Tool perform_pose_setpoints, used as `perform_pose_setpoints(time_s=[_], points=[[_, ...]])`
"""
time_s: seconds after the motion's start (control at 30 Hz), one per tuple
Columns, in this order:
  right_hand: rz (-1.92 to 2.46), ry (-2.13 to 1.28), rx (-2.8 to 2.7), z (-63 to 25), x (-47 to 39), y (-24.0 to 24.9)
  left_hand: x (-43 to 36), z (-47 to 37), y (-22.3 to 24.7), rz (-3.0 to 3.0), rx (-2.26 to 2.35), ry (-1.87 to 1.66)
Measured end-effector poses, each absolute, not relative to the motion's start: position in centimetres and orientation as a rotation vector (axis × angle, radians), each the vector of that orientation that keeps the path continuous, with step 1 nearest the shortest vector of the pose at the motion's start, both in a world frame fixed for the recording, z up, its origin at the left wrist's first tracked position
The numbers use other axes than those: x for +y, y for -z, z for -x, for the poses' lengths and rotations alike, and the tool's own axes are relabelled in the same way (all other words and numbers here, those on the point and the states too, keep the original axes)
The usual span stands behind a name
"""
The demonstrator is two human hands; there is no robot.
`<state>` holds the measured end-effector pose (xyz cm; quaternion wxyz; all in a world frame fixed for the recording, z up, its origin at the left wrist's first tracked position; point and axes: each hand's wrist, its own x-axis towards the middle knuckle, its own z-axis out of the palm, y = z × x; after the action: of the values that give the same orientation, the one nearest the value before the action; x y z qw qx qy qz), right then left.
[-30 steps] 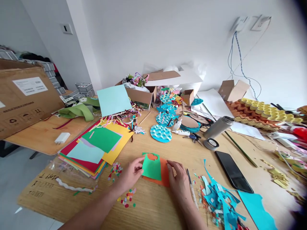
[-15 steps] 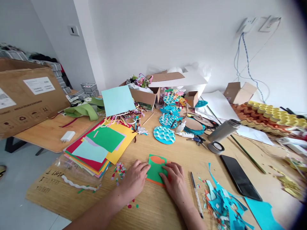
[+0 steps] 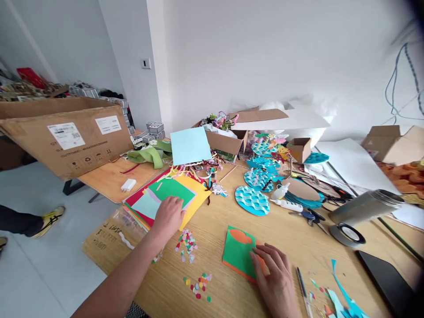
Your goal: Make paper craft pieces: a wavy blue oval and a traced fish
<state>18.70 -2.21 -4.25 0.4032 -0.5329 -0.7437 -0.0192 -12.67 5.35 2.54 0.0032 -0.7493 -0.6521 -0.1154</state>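
My left hand [image 3: 168,216] is over the near edge of the coloured paper stack, its fingers on or just above the green sheet [image 3: 172,191]; its fingertips are partly hidden. Light blue paper [image 3: 145,206], red paper [image 3: 130,201] and yellow paper [image 3: 195,194] lie around and under that sheet. My right hand [image 3: 276,276] rests with fingers spread on the right edge of a small green paper piece [image 3: 236,254]. An orange cut-out shape [image 3: 239,236] lies on its top, and orange paper [image 3: 243,274] shows along its lower edge.
Loose paper dots [image 3: 198,285] lie in front. A pen [image 3: 303,289], black phone [image 3: 384,278] and steel flask [image 3: 367,206] are at right. Blue wavy ovals [image 3: 252,201], glue bottles [image 3: 286,204] and scissors [image 3: 311,216] sit behind. A large carton [image 3: 82,137] stands left; a person's shoe [image 3: 49,221] shows there.
My left hand has left the green paper piece and moved left and away to the paper stack. My right hand stays at the piece. The view has turned left.
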Motion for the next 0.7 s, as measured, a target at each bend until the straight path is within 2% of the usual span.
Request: perform_pose_setpoints(time_s=[0.2, 0.37, 0.53, 0.7], points=[[1.334, 0.064, -1.855, -18.7, -2.2, 4.2, 6.7, 13.9, -1.0, 2.297, -2.196, 0.273], [1.323, 0.074, -1.853, -18.9, -2.1, 4.2, 7.1, 14.4, -0.7, 2.234, -2.355, 0.41], [1.341, -0.064, -1.838, -18.0, -1.8, 2.8, 9.1, 17.6, -1.3, 2.142, -2.511, 0.83], [1.339, -0.422, -2.002, -12.7, 1.5, -1.1, 10.7, 21.1, -1.5, 1.884, -2.69, 1.488]])
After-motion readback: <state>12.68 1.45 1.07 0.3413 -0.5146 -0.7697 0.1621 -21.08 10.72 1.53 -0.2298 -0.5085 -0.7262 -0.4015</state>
